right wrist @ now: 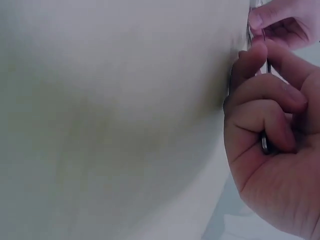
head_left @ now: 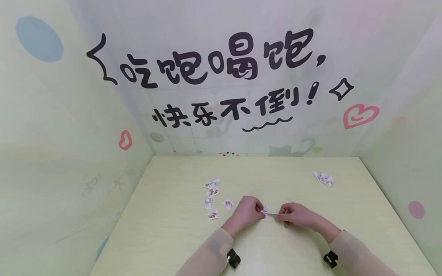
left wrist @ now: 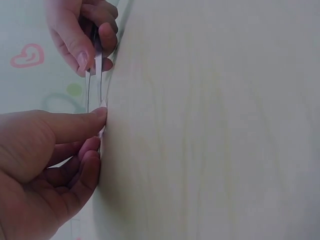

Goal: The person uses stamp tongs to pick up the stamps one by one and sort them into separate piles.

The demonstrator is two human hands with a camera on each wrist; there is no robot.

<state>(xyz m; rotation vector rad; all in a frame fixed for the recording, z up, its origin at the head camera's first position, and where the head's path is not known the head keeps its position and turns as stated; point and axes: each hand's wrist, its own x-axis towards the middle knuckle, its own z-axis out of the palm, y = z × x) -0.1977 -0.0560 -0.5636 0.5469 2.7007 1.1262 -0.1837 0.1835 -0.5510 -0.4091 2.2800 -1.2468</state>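
Note:
My left hand (head_left: 246, 212) pinches a small white printed piece of paper (head_left: 264, 208) between thumb and fingers, low over the table. It looks like a little card or sticker, mostly covered by the fingertips. From the right, my right hand (head_left: 297, 214) grips metal tweezers (left wrist: 98, 80), fingers curled round them. The two prongs stand slightly apart in the left wrist view, with their tips reaching the paper at the left thumb. Whether the tips clasp the paper cannot be told. In the right wrist view, the tweezers' dark rear end (right wrist: 265, 143) shows under the curled fingers.
Several small printed pieces (head_left: 213, 215) lie scattered left of my hands, some overlapping. Another overlapping row of pieces (head_left: 324, 178) sits at the back right. The pale wooden table (head_left: 165, 237) meets printed walls (head_left: 221, 23) at the back and both sides.

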